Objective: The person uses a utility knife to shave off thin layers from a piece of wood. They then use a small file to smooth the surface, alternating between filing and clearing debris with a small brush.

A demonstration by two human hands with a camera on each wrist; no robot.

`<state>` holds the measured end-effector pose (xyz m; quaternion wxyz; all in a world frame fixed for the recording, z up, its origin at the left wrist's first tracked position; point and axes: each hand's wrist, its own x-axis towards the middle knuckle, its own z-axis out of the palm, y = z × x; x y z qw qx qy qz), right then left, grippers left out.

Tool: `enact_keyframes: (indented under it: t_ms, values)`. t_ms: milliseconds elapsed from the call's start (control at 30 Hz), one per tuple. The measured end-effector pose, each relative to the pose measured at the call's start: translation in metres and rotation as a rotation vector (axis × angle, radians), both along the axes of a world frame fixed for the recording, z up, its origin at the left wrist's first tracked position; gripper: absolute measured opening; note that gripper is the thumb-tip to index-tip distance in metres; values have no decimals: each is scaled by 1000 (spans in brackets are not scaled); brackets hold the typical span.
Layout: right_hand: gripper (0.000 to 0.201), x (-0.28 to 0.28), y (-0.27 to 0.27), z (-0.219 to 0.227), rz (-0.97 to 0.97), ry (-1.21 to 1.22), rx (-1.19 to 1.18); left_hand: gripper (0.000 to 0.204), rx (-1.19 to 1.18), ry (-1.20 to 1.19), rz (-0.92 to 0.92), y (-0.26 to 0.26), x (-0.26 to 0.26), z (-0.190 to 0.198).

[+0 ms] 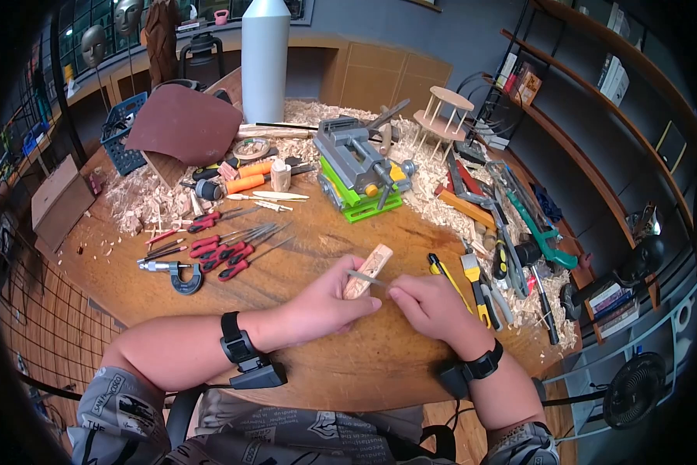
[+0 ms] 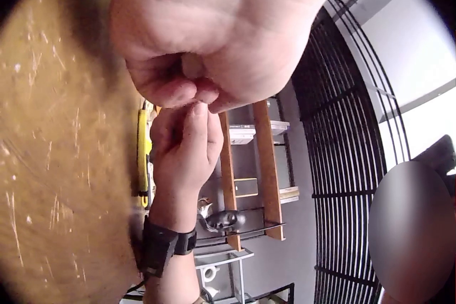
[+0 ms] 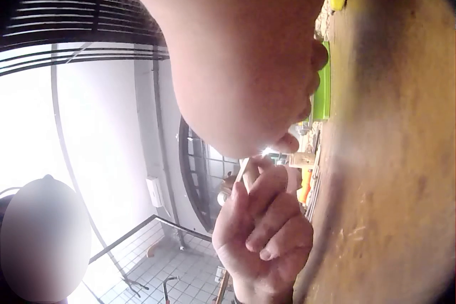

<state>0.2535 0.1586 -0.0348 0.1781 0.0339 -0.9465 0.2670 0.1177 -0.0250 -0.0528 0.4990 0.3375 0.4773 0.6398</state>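
Observation:
My left hand (image 1: 334,298) grips a small carved wooden block (image 1: 376,259), its upper end sticking out past the fingers. The right hand (image 1: 432,307) pinches a thin grey file (image 1: 365,277) that lies slantwise across the block's face. Both hands are close together over the front of the workbench (image 1: 302,372). In the left wrist view, the back of the left hand (image 2: 206,33) covers the block, with the right hand (image 2: 187,151) beyond. Over in the right wrist view, curled fingers of the left hand (image 3: 263,236) show below the right hand (image 3: 242,54).
Red-handled files (image 1: 224,252) and a micrometer (image 1: 182,277) lie to the left. A green-based vise (image 1: 356,170) stands behind, amid wood shavings. On the right are a yellow cutter (image 1: 445,275), a brush (image 1: 472,271), pliers and a green-handled saw (image 1: 546,244).

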Motion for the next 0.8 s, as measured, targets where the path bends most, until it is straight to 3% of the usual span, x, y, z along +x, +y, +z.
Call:
enact_keyframes:
  t_ms: [133, 333, 433, 500, 567, 600, 633, 700, 767, 800]
  values:
    - [19, -1, 5, 0, -216, 51, -24, 42, -18, 60, 56, 3, -1, -1]
    - [21, 0, 2, 5, 58, -134, -6, 47, -34, 135, 25, -2, 3, 7]
    - [22, -1, 3, 7, -256, -15, -88, 46, -25, 63, 65, -1, 5, 5]
    - [25, -1, 2, 6, -252, -5, -90, 48, 18, 90, 61, -1, 5, 3]
    - [28, 1, 4, 0, 36, -81, -14, 49, 8, 110, 55, -3, 7, 6]
    - [29, 1, 1, 2, 78, -100, 6, 50, -2, 127, 45, -3, 8, 7]
    - [29, 0, 3, 2, 76, -101, 3, 50, -4, 126, 43, -2, 7, 5]
    - [21, -1, 7, 1, -208, -32, -22, 52, 26, 199, 93, 1, 2, -3]
    - [21, 0, 7, 4, -214, -43, -20, 53, 49, 228, 96, 4, 0, -10]
    - [21, 1, 8, 3, -77, -104, 26, 54, 68, 255, 97, 5, 0, -13]
